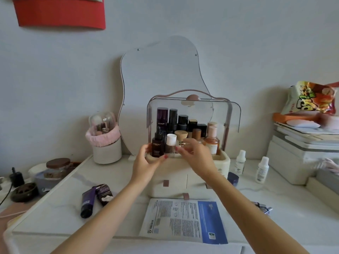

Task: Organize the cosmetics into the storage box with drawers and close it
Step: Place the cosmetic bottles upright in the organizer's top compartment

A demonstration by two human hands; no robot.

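Standing on a marbled white tabletop (60, 213), storage box (176, 180).

Your right hand (195, 155) covers the lower half of the clear bottle (180, 143) with the wooden cap, and motion blur smears your fingers, so you cannot tell whether they grip it. Your left hand (146, 162) hides the storage box (222, 163) at its front left corner. The snack bag (310, 97) runs off the right edge. Print on the sheet-mask packet (183, 220) is too small to read.
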